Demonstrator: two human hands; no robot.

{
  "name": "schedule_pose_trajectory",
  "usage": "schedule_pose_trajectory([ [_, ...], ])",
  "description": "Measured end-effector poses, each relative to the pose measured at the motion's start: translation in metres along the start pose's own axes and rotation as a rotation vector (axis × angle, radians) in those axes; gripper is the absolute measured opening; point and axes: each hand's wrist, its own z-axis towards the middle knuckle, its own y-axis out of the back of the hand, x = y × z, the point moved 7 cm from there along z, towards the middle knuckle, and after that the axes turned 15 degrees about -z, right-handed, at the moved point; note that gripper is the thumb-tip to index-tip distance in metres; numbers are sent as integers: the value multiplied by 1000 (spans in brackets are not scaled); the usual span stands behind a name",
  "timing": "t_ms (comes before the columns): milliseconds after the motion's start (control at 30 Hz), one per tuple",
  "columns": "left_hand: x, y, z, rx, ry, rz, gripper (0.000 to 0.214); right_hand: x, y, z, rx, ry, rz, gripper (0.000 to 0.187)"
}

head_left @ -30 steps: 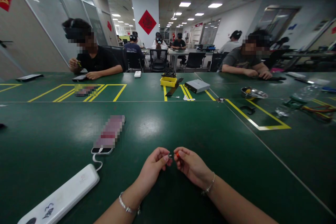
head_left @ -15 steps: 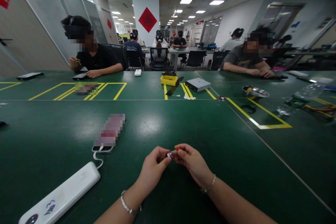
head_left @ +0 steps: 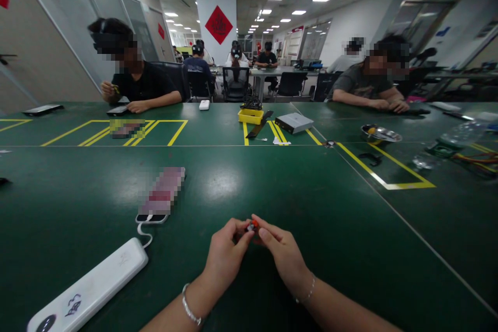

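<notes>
My left hand (head_left: 225,251) and my right hand (head_left: 282,251) meet fingertip to fingertip just above the green table (head_left: 272,187), near its front edge. Between the pinched fingers of both hands sits a tiny orange and silver part (head_left: 252,226). Both hands are closed in a pinch on it, and most of the part is hidden by the fingers. A bracelet circles each wrist.
A white power bank (head_left: 89,290) lies at the front left, cabled to a phone (head_left: 161,194). Farther back are a yellow bin (head_left: 250,115), a grey box (head_left: 294,122) and a metal bowl (head_left: 378,134). Other people sit at the far side of the table.
My two hands have closed together, so the silver piece and the orange piece that were apart a second ago now touch. The hands shifted slightly nearer to me.
</notes>
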Motion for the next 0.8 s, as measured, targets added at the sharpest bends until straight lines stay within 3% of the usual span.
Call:
schedule_pose_trajectory([
  [167,1,1,-1,-14,12,-26,12,8,3,-4,-50,85,-199,36],
  [300,5,0,3,-16,88,-153,11,9,6,3,-36,120,-216,35],
  [433,17,-15,5,106,255,-440,11,8,5,7,-25,101,-164,30],
  [567,22,-30,1,235,319,-629,20,15,7,7,-88,122,-239,23],
  [667,22,-31,-2,274,321,-574,28,25,40,15,-249,157,-406,24],
  [800,19,-21,0,249,248,-408,27,40,137,23,-592,169,-901,28],
])
